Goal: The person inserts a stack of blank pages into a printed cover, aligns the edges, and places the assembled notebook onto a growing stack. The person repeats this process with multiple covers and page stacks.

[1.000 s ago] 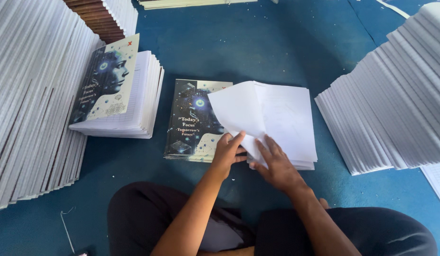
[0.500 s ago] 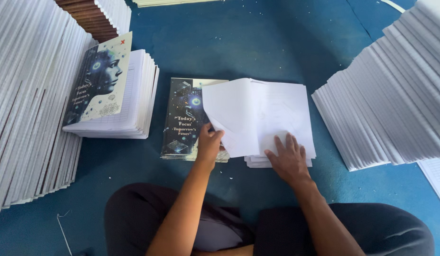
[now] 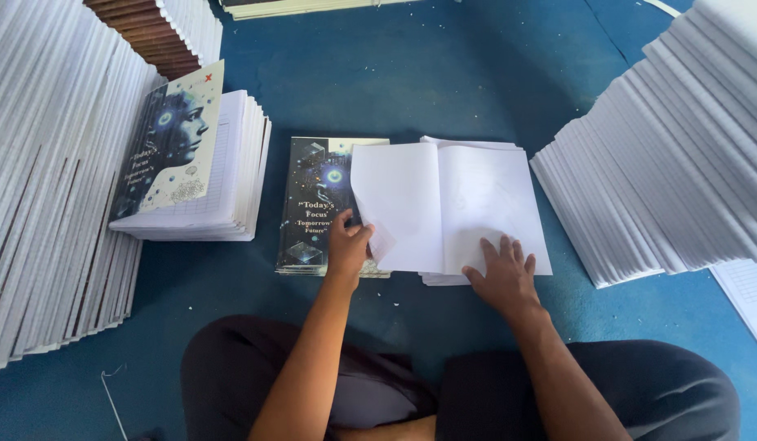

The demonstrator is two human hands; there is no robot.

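A dark printed notebook cover [image 3: 317,204] lies flat on the blue floor in front of me. Folded white sheets [image 3: 443,204] lie partly over its right side, on top of a small pile of paper [image 3: 476,147]. My left hand [image 3: 347,245] grips the lower left edge of the folded sheets, where they overlap the cover. Spread flat, my right hand [image 3: 502,273] presses on the lower right part of the sheets.
A stack of lined notebooks with a printed cover on top [image 3: 195,163] stands left. Long rows of white paper bundles run along the left [image 3: 44,188] and right [image 3: 672,155]. More stacks [image 3: 170,28] sit at the back. My crossed legs [image 3: 378,384] are below.
The lifted white sheets have come down and lie flatter over the cover. My left hand slid left along their edge. My right hand moved right and spread flat on them.
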